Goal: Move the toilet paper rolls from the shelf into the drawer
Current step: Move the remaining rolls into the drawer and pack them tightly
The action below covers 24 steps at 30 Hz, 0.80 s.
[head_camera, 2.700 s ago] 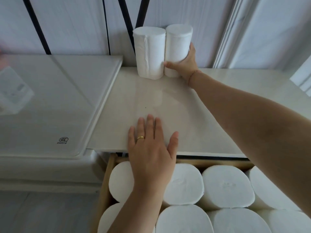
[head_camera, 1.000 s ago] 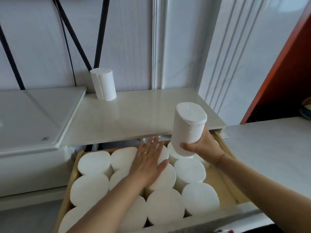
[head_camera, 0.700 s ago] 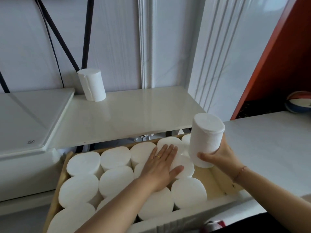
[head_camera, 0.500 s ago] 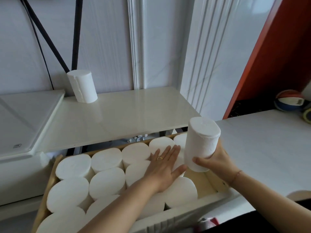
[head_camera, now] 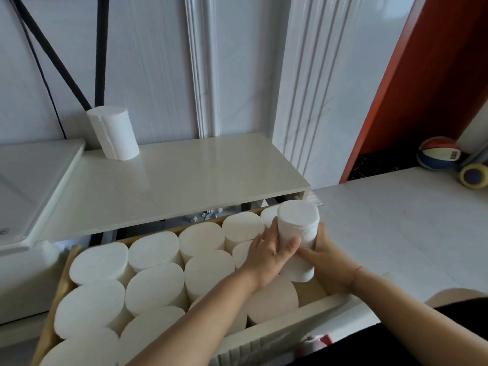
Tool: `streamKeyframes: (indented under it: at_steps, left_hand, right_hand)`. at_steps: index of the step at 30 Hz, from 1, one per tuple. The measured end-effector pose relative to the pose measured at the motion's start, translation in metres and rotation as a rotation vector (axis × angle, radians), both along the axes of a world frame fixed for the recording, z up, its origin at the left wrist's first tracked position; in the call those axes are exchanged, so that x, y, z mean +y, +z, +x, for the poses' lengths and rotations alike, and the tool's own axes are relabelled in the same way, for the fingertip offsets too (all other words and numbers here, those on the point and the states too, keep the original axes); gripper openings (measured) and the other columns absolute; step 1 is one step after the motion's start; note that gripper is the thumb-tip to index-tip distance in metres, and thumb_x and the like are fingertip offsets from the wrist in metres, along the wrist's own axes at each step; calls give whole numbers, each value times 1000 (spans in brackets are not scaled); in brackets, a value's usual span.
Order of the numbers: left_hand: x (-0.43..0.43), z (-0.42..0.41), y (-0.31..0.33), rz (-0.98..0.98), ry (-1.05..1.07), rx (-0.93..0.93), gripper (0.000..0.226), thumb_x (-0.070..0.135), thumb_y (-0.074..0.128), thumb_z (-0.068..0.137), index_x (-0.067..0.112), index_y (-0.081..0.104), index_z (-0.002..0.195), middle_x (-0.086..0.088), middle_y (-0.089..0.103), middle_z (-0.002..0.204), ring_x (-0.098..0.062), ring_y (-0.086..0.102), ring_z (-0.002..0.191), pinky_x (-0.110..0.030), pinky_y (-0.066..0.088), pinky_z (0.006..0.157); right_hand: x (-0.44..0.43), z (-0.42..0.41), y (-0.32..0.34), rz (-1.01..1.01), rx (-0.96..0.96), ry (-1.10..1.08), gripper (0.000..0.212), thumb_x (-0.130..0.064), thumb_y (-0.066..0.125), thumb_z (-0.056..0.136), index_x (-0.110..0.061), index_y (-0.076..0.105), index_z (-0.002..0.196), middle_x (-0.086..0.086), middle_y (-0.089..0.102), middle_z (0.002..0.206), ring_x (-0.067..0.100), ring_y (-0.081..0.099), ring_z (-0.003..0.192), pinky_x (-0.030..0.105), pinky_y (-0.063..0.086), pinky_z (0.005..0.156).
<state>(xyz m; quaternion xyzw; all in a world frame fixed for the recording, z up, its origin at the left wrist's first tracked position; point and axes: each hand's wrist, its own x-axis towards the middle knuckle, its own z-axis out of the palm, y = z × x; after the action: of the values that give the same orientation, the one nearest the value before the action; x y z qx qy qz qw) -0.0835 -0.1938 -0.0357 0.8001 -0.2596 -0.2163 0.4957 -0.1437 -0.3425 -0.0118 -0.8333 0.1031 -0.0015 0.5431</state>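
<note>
Both hands are gripping one roll. The right hand (head_camera: pixel 323 253) is wrapping the held roll (head_camera: pixel 298 228) from the right side, with its thumb lying across the lower front. The left hand (head_camera: pixel 266 253) is clasping it from the left, thumb pressing across the front and fingers going round the far side.

The held roll is standing upright, leaning slightly, at the right end of the open drawer (head_camera: pixel 51 323). Its lower part is sitting in the gap between the packed rolls (head_camera: pixel 155 286) and the drawer's right wall, and its top is sticking up well above their tops. Can't tell if its base is touching the drawer floor.

The packed rolls are standing on end, touching each other in tight rows and filling the drawer from the left wall across to the hands.

One last roll (head_camera: pixel 113 136) is standing upright on the shelf (head_camera: pixel 184 180), at the back left corner against the wall, with black cables (head_camera: pixel 100 48) running up behind it.

A white lid (head_camera: pixel 31 180) is lying to the left of the shelf. A white counter (head_camera: pixel 396 220) is running off to the right, with a striped ball (head_camera: pixel 438 153) sitting at its far end beside a red panel (head_camera: pixel 422 75).
</note>
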Motion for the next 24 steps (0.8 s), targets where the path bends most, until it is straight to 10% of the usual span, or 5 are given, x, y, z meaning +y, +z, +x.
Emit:
streamKeyframes:
  at_steps: [2, 6, 11, 24]
  left_hand:
    - [-3, -1, 2, -91, 42, 9, 81, 81, 38, 72, 50, 14, 143, 6, 40, 145, -23, 30, 137, -46, 28, 111]
    - [-7, -3, 3, -116, 82, -43, 73, 73, 48, 74, 45, 29, 139, 4, 55, 131, -21, 47, 124, -44, 40, 102]
    - [-8, -3, -1, 29, 62, -152, 75, 68, 59, 75, 42, 32, 139, 3, 57, 126, -22, 45, 121, -42, 39, 102]
    - [-6, 0, -16, 220, 13, -411, 86, 36, 75, 74, 36, 26, 145, 1, 49, 136, -23, 34, 128, -41, 27, 107]
  right_hand:
    - [-3, 1, 10, 225, 8, 69, 49, -81, 53, 69, -62, 45, 114, -31, 63, 110, -8, 60, 105, 13, 51, 82]
    - [-22, 10, 9, 470, 107, 10, 54, -67, 32, 86, -35, 55, 123, -15, 66, 122, 4, 60, 115, 30, 39, 103]
    - [-24, 13, 0, 759, 134, -168, 44, -36, 44, 98, -6, 56, 127, 17, 69, 115, 30, 66, 103, 40, 52, 85]
    - [-26, 16, -12, 603, 159, -384, 29, -7, 37, 101, -1, 57, 122, 26, 53, 131, 37, 52, 114, 46, 45, 96]
